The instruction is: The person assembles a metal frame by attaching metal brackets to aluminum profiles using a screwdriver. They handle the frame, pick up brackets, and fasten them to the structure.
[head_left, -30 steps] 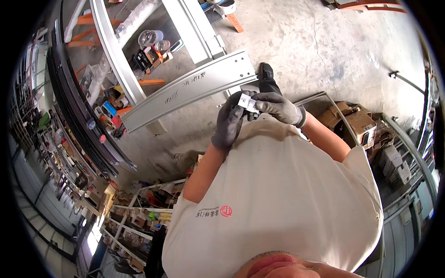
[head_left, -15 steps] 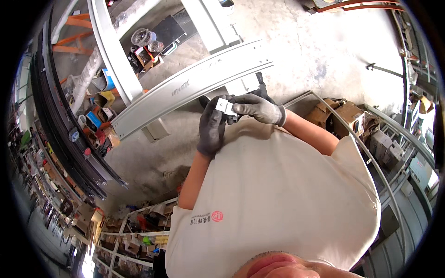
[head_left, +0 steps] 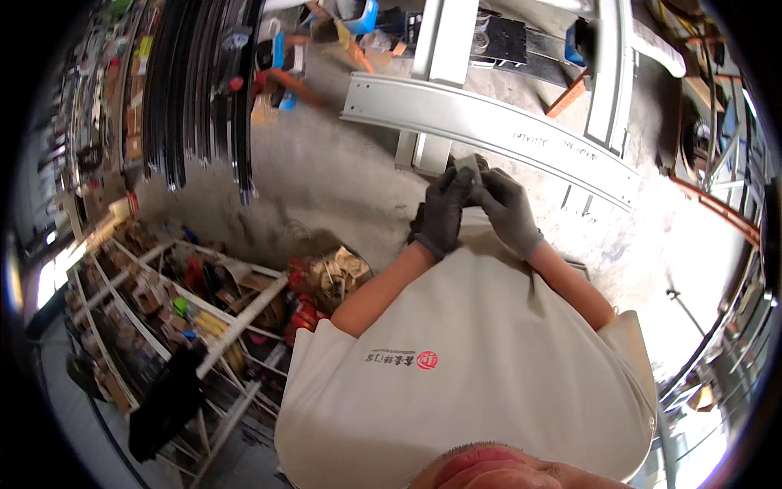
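My left hand point(head_left: 442, 216), in a dark grey glove, is closed on a small pale metal piece point(head_left: 466, 165) that stands up between the fingers. Close beside it is my right hand point(head_left: 507, 208), in a lighter grey glove, its fingers pressed against the same piece. Much of the piece is hidden by the gloves, and its exact kind does not show. Both hands are together in front of my chest, near the long silver metal profile point(head_left: 481, 112), which has handwriting on its side.
Upright-looking silver beams point(head_left: 445, 45) meet the profile from beyond. Dark long bars point(head_left: 191, 90) stand in a bundle to the left. A white-framed shelf point(head_left: 236, 338) full of boxes and parts is at the lower left. Orange metal legs point(head_left: 568, 94) lie beyond the profile.
My view and body have turned, so the profile now lies farther right and the shelf shows more. Both hands still hold the small piece, now turned so less of its bright face shows.
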The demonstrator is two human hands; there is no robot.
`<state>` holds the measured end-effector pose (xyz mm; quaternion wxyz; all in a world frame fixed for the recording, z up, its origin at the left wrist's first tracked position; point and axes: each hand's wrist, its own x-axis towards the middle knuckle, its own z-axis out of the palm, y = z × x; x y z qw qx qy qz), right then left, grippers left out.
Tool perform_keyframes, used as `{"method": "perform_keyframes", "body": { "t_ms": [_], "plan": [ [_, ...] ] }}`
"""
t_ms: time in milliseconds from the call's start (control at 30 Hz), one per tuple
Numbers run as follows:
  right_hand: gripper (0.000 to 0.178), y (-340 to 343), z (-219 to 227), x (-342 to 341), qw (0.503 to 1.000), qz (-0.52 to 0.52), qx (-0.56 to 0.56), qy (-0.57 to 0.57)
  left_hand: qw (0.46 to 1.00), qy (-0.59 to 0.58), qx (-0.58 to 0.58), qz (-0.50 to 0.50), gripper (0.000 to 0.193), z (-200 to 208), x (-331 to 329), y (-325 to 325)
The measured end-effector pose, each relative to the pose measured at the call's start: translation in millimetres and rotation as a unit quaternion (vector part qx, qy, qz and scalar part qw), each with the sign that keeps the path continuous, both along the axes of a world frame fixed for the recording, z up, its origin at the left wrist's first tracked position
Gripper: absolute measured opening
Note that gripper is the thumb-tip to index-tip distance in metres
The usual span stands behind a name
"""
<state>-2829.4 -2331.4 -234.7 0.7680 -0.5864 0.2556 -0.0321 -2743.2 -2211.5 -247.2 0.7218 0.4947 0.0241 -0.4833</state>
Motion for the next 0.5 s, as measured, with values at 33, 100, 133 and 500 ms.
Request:
{"method": "perform_keyframes", "body": {
  "t_ms": [33,100,133,500],
  "plan": [
    [0.024,2,-5,8,0.998,0.029,-0.056,0.005,0.999,0.014,0.004,0.039,0.042,5,1,5],
    [0.027,10,-12,31,0.994,0.070,-0.083,-0.007,0.994,0.028,0.016,0.104,0.039,21,20,16],
    [0.027,14,-4,45,0.987,0.090,-0.128,-0.022,0.993,0.025,0.010,0.112,0.038,-1,34,44],
    [0.051,5,-24,153,0.877,0.112,-0.462,0.069,0.862,-0.358,0.346,-0.100,0.043,-77,338,148]
  ]
}}
